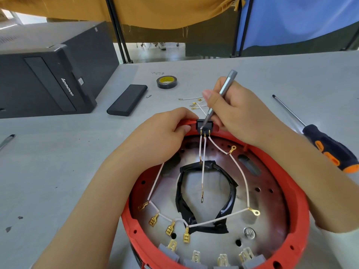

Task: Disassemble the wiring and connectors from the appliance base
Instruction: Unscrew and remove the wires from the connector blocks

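We are partway: loose wires (191,98) already lie on the bench (58,171) at 12 o'clock, yet three stay plugged into the black switch (204,126). Our left hand (165,133) pinches the red base (299,216) rim; our right hand (233,111) grips a slim driver (223,90), prying there.

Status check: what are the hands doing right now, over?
Left hand steadying red appliance base. Right hand holding slim screwdriver, tip at black switch. Three white wires attached there. Nothing obstructing.
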{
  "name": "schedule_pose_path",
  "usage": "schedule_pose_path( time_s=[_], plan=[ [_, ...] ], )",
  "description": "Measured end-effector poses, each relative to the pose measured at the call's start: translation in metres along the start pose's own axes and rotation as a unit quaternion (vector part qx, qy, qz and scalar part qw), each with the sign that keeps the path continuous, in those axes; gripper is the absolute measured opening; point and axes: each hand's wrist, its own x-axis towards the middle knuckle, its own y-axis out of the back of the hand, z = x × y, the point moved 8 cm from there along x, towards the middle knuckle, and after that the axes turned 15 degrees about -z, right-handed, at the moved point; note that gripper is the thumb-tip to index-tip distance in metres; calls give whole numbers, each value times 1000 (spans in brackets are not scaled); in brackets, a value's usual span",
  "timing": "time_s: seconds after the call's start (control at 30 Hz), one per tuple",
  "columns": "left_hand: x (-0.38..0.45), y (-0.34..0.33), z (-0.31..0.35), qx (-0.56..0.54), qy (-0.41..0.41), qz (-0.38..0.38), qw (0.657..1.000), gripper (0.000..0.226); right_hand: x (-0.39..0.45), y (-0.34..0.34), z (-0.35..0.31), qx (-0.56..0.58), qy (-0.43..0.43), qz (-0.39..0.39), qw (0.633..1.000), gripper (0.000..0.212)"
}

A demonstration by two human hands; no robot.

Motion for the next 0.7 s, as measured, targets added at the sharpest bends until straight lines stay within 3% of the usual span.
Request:
schedule_pose_path(
  time_s=[0.3,0.5,0.7],
  plan=[
    [0,0,0,2,0,3,1000,26,-3,-2,-7,-48,17,-7,999,30],
    [1,-1,-1,0,1,2,1000,26,10,-2,11,4,-70,-34,997,31],
    [2,-1,-1,2,3,-2,1000,26,14,-7,14,27,-97,-60,993,31]
  ],
)
